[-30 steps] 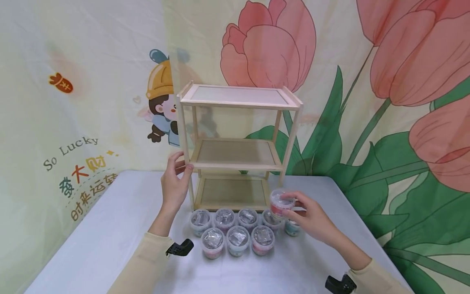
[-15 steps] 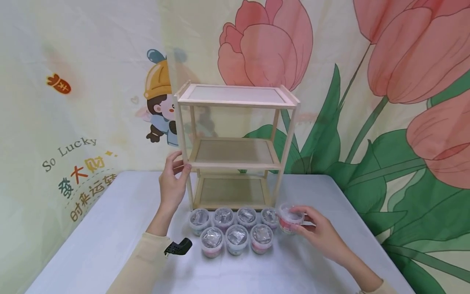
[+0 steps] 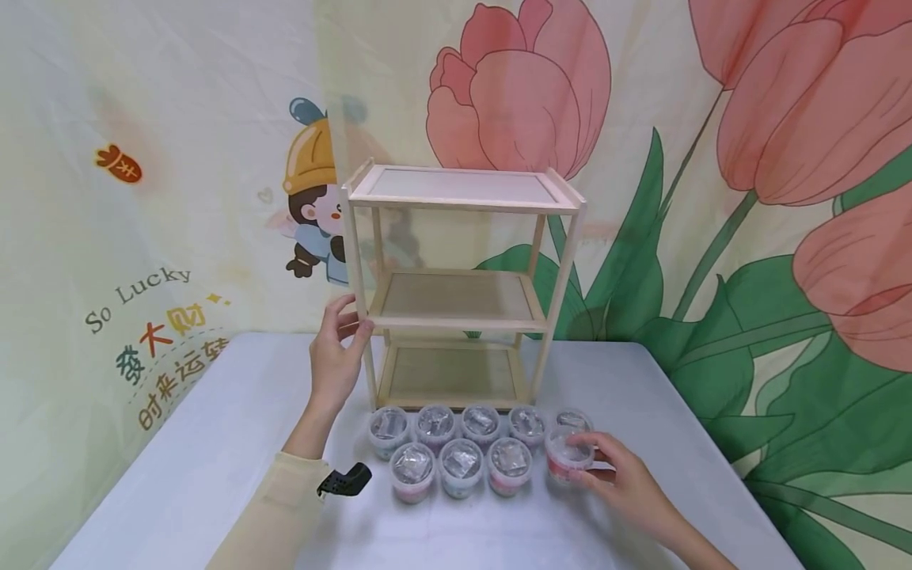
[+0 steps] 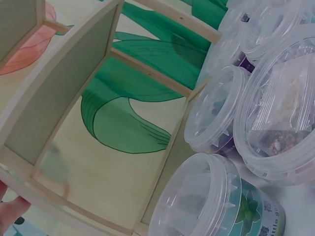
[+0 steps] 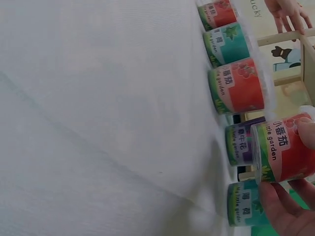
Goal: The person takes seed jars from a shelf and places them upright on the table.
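Red tub brought down to the near row

The right hand point(image 3: 627, 483) lowered the red-labelled tub point(image 3: 568, 457) from beside the shelf to the table, at the near row's right end.

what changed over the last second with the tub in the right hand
The right hand has brought the red-labelled tub down from beside the shelf's foot to the table, at the right end of the front row of tubs, and still grips it. The teal tub behind it is uncovered again. The left hand still holds the wooden shelf post; the other tubs have not moved.
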`<state>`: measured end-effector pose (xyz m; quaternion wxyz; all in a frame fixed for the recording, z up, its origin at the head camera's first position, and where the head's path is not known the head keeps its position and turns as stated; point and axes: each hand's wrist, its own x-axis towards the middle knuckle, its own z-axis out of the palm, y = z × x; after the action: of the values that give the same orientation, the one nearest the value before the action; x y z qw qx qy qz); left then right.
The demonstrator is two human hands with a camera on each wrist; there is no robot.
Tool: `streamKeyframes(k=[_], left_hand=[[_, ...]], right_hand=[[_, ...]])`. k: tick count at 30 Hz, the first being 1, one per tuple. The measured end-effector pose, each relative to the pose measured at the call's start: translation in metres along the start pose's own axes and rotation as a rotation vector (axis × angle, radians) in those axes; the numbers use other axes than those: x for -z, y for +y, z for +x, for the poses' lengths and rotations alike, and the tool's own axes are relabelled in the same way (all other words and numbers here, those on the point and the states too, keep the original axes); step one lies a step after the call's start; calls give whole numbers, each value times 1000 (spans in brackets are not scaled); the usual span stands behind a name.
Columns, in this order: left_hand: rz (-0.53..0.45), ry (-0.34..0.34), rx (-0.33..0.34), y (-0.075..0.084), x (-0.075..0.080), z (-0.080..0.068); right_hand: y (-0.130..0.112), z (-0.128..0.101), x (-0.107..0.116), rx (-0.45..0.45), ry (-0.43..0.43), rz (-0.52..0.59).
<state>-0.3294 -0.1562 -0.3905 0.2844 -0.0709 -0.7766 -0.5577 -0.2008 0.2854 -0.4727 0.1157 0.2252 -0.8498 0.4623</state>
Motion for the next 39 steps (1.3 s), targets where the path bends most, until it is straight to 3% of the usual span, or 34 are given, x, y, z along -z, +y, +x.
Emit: streamKeyframes(k=[6,26,39], left_hand=[[-2,2,9,1,0,0],[-11,5,12,1,0,0],[-6,-2,10,0,0,0]], right_hand=[[10,-4,-7,41,-14,43],[16,-11,-15,-60,-72,33],[21,-12,-19,-23,-73,43]])
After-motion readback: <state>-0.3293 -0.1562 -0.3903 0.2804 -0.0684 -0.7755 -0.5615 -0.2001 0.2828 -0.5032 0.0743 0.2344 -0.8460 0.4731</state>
